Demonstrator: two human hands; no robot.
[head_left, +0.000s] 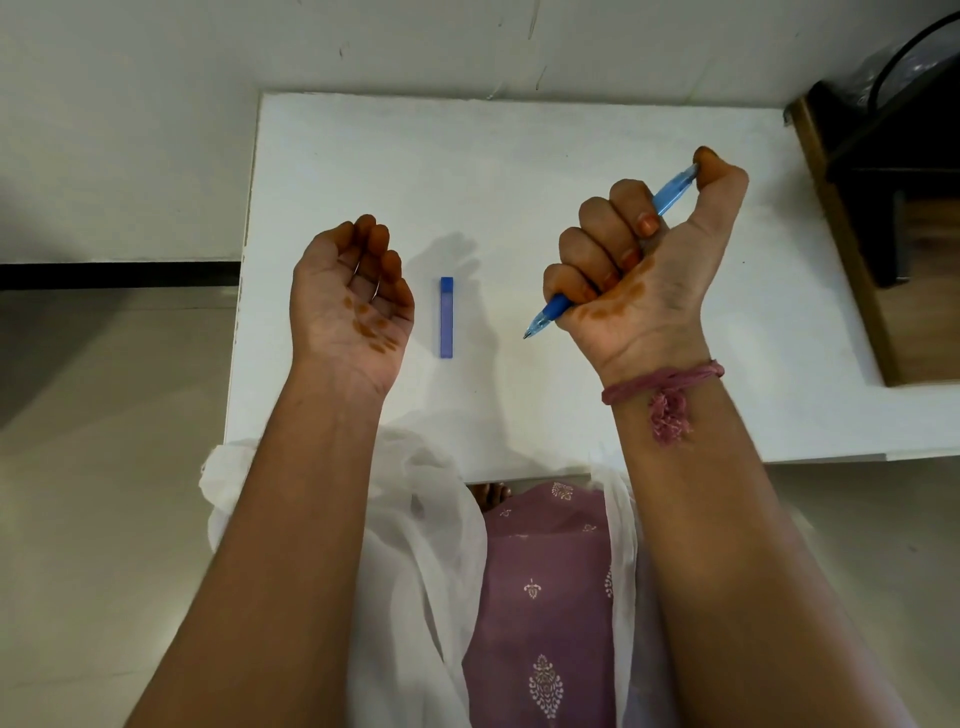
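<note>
Nearby, clothing: purple printed garment (545, 597) with a sheer white scarf (415, 545) over it, at the table's near edge.
Wrist: pink thread band (665, 384) tied round my right wrist, its tassel hanging on the inner side.
Left hand (350, 301): raised above the table, palm up, fingers loosely curled and grasping nothing. It is just left of the case and not touching it.
Slim blue case (446, 317): lying flat on the table between my two hands, long axis running away from me, darker cap at the far end. It looks like a lead refill tube.
Right hand (634, 260): raised, clenched in a fist round the pen, thumb (717, 171) set against its upper end.
Blue pen (672, 189): translucent barrel slanted through the fist, tip pointing down and left in the air, clear of the table. I cannot tell whether it is a pen or a mechanical pencil.
White table (467, 156): bare surface around the case, against a pale wall.
Far right: dark wooden furniture (924, 234) beside the table.
Step in hand: I judge this a hold before work, pen secured and case untouched.
Next move: probably a thumb press on the pen's end, or my left hand lowering to pinch the case by its narrow sides.
</note>
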